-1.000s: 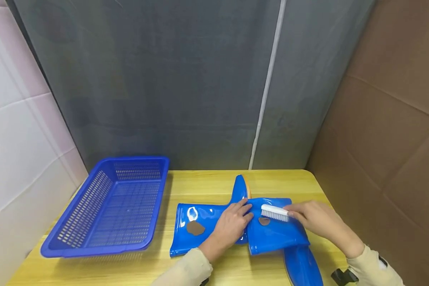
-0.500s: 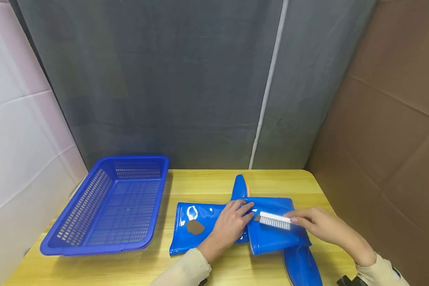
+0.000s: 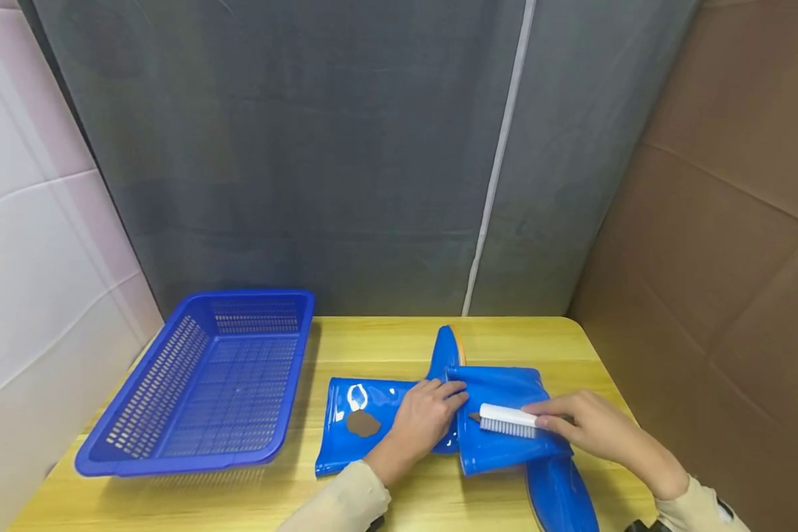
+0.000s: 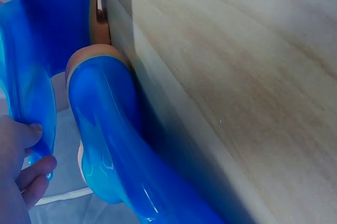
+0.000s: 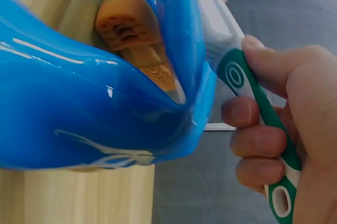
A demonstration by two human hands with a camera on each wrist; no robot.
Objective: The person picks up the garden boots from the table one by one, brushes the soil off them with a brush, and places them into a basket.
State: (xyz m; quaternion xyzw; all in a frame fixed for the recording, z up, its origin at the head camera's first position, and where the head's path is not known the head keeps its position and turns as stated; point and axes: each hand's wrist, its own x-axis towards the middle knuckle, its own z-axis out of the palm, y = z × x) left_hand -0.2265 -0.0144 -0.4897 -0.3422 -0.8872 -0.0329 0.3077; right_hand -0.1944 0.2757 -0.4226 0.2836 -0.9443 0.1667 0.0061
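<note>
Two blue rubber boots lie on their sides, the right boot [image 3: 505,384] resting across the left boot [image 3: 395,395]. With thumb and fingers, my left hand [image 3: 428,415] pinches the top rim of the right boot's shaft, as the left wrist view shows. My right hand [image 3: 595,425] grips a scrub brush [image 3: 508,416] by its green and white handle [image 5: 263,105]. The bristles are down against the right boot's shaft, partly covering a brown patch [image 3: 474,417]. Another brown patch [image 3: 363,423] marks the left boot's shaft. In the right wrist view an orange-tan sole [image 5: 129,19] shows.
A blue plastic basket [image 3: 173,466] with perforated sides stands on the left of the yellow wooden table [image 3: 372,343]. Behind the table rises a dark grey panel [image 3: 306,162]. A brown panel [image 3: 718,258] closes off the right side, a white one [image 3: 46,244] the left.
The brush has shifted slightly left and toward the near side over the right boot, so less of its brown patch shows. My left hand holds almost the same place.
</note>
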